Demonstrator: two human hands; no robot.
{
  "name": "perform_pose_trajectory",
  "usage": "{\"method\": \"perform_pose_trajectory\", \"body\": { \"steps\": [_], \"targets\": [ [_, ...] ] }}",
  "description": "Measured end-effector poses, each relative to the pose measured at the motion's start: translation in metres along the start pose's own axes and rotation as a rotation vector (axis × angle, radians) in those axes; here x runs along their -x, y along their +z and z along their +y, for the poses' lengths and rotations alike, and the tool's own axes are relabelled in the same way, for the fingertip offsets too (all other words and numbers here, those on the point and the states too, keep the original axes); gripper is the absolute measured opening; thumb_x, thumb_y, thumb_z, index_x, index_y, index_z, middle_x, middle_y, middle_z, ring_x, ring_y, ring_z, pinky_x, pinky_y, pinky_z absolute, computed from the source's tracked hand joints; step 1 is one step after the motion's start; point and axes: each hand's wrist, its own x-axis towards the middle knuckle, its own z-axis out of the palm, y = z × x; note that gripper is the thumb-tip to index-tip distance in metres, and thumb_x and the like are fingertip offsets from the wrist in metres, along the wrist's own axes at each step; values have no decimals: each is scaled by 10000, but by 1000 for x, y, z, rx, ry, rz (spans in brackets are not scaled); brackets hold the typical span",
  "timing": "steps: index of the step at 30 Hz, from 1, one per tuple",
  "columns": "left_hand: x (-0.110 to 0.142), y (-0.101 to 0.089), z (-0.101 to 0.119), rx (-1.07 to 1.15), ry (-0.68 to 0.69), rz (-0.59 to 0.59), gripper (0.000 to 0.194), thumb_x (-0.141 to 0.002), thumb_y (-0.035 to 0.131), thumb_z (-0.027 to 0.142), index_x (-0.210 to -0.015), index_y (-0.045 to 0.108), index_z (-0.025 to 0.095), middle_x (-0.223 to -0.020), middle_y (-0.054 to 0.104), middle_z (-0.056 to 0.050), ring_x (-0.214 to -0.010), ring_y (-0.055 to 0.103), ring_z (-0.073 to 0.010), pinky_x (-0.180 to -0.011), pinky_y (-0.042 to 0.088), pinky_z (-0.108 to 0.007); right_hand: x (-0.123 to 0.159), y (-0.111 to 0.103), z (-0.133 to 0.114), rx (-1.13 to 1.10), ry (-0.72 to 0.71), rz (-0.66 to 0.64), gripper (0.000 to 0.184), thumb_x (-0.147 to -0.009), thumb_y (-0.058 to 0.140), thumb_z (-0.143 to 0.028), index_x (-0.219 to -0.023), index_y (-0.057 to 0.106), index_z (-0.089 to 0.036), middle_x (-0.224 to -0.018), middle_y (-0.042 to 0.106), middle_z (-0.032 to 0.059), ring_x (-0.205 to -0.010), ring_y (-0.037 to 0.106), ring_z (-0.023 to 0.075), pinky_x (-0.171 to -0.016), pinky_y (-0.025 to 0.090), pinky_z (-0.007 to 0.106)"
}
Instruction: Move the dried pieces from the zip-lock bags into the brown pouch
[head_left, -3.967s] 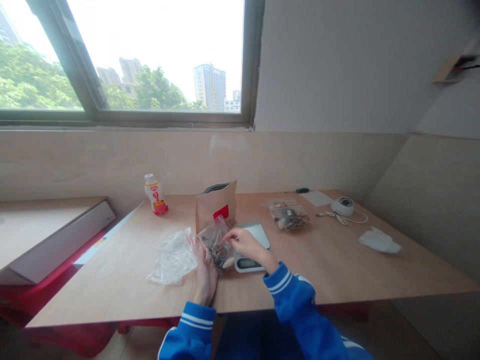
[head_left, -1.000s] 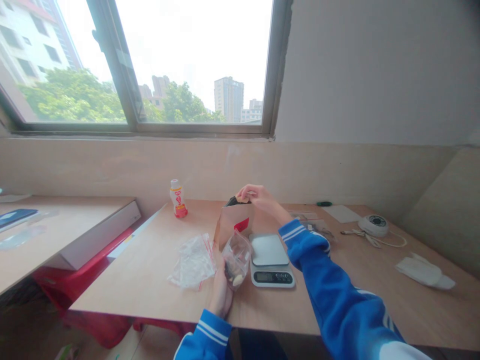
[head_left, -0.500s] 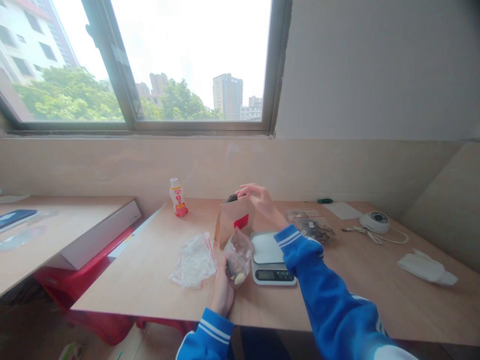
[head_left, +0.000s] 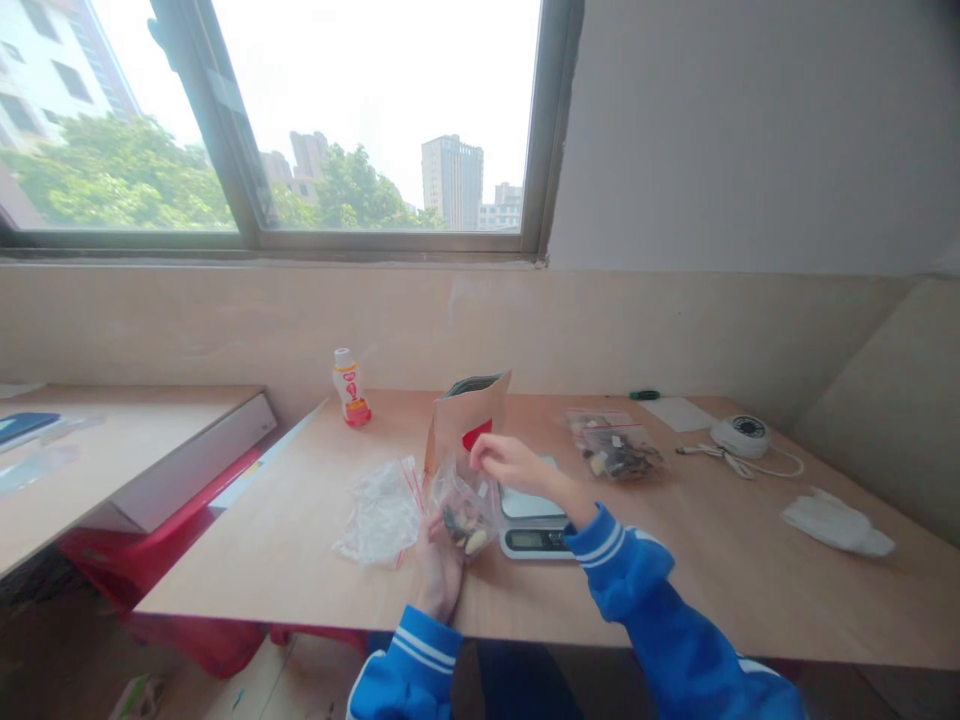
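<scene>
Head camera: the left hand [head_left: 439, 575] cradles a clear zip bag of dried pieces [head_left: 463, 510] over the bench [head_left: 247, 570], its grip closed round the bag's lower part. The right hand [head_left: 510, 462] curls at the bag's mouth; any pinch cannot be told. A digital kitchen scale [head_left: 534, 540] sits at the bag's 3 o'clock, a kraft pouch [head_left: 465, 420] at 12 o'clock.

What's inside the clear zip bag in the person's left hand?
The clear zip bag held in the left hand has dark and pale chunky pieces gathered at its bottom. The plastic's glare and the hand hide some of them, so what they are cannot be told.
</scene>
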Motion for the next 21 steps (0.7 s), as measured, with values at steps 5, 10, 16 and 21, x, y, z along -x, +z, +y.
{"method": "perform_pose_trajectory", "body": {
  "steps": [5,10,16,21],
  "targets": [
    [-3,-7,-3,8,23,-18,452,-668,573,188,-1116,630,187,-999,703,-86,-929,652,-243,-801,521,-369,14,35,33,69,91,-149,192,-768,473,-60,-783,645,-145,-771,662,27,-688,581,135,-615,418,215],
    [-1,-2,-5,-86,49,-8,581,-647,545,121,-1221,567,212,-1059,692,-61,-961,648,-231,-851,503,-363,18,42,39,83,39,-202,185,-849,529,-196,-970,660,-147,-911,681,53,-763,587,158,-682,458,245],
    [-1,3,-5,-150,91,29,352,-688,703,194,-1032,633,170,-998,708,-71,-902,671,-207,-805,507,-302,23,34,27,-142,-31,-415,363,-865,484,-166,-1206,600,-208,-1136,647,56,-1039,584,202,-928,450,311],
    [-2,3,-6,-177,110,73,322,-668,778,228,-968,681,157,-974,718,-65,-882,668,-164,-800,499,-250,25,35,34,-199,98,-393,353,-830,540,-170,-1172,625,-184,-996,687,38,-961,610,211,-869,489,306]
  ]
}}
